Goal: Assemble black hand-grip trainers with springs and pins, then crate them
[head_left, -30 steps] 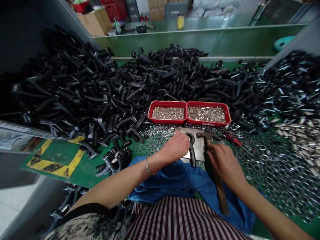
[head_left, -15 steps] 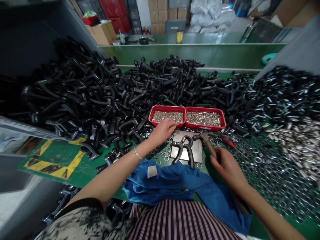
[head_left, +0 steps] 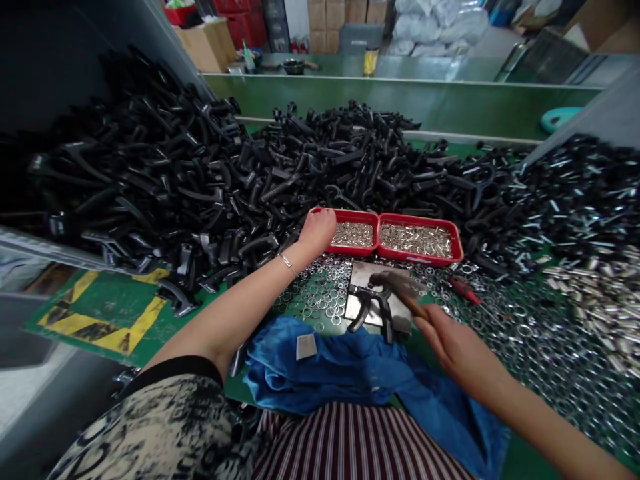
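My left hand (head_left: 316, 231) reaches into the left red tray (head_left: 350, 249) of small silver pieces, fingers curled down among them; what they hold is hidden. My right hand (head_left: 453, 347) is closed around the wooden handle of a hammer (head_left: 400, 288), whose head hovers, blurred, over a black hand-grip part (head_left: 373, 307). That part lies on a small metal plate (head_left: 369, 275). A blue cloth (head_left: 350, 363) covers my lap and the table edge.
A second red tray (head_left: 419, 241) of silver pins sits to the right. A large heap of black grip parts (head_left: 200, 180) fills the left and back. Silver rings (head_left: 525, 333) cover the green table at right, beside a red-handled tool (head_left: 465, 290).
My left hand left the black part on the plate and moved up-left into the left red tray. The hammer swung down over the part.
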Available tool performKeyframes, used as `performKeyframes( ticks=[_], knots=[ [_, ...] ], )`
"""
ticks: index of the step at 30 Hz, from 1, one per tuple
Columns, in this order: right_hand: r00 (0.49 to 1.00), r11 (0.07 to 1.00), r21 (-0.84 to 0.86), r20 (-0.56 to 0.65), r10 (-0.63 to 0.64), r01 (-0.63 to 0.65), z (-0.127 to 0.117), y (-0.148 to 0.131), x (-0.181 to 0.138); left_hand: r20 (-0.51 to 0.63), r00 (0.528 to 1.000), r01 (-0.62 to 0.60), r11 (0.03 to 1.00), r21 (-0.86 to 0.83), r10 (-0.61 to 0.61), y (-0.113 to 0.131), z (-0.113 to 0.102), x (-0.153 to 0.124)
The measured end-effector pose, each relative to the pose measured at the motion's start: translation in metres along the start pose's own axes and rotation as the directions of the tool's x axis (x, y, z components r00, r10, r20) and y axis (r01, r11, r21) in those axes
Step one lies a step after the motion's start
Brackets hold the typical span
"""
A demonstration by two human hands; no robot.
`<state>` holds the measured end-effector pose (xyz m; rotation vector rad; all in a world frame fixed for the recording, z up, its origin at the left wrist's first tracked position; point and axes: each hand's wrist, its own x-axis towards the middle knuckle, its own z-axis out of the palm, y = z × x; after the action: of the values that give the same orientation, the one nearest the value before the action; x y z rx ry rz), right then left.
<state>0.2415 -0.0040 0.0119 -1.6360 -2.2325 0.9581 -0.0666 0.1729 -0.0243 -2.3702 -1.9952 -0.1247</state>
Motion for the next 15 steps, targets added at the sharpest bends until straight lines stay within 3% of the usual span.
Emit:
performKeyframes(
  ticks=[3, 5, 8, 12, 15],
  knots=[
    [0.985, 0.999, 0.033, 0.174, -0.013, 0.007, 0.004, 0.0, 0.006, -0.046, 0.999, -0.005, 0.998, -0.057, 0.003, -0.003, -0.005, -0.002],
    [0.994, 0.995, 0.098, 0.105, -0.028, 0.018, 0.004, 0.001, 0.006, -0.136, 0.991, -0.025, 0.98, -0.197, -0.002, -0.004, -0.011, -0.005],
    [1.0, 0.998, 0.057, -0.015, 0.004, -0.003, 0.005, 0.009, 0.006, -0.236, 0.972, -0.106, 0.894, -0.435, 0.0, 0.001, -0.029, -0.016],
    [0.984, 0.994, 0.095, 0.174, 0.031, -0.049, 0.005, 0.028, 0.01, -0.205, 0.977, -0.17, 0.781, -0.601, 0.055, 0.024, -0.053, -0.052],
    [0.987, 0.964, 0.243, 0.139, 0.078, -0.11, 0.007, 0.034, 0.007, -0.143, 0.989, -0.137, 0.694, -0.707, 0.049, 0.045, -0.053, -0.084]
  ],
)
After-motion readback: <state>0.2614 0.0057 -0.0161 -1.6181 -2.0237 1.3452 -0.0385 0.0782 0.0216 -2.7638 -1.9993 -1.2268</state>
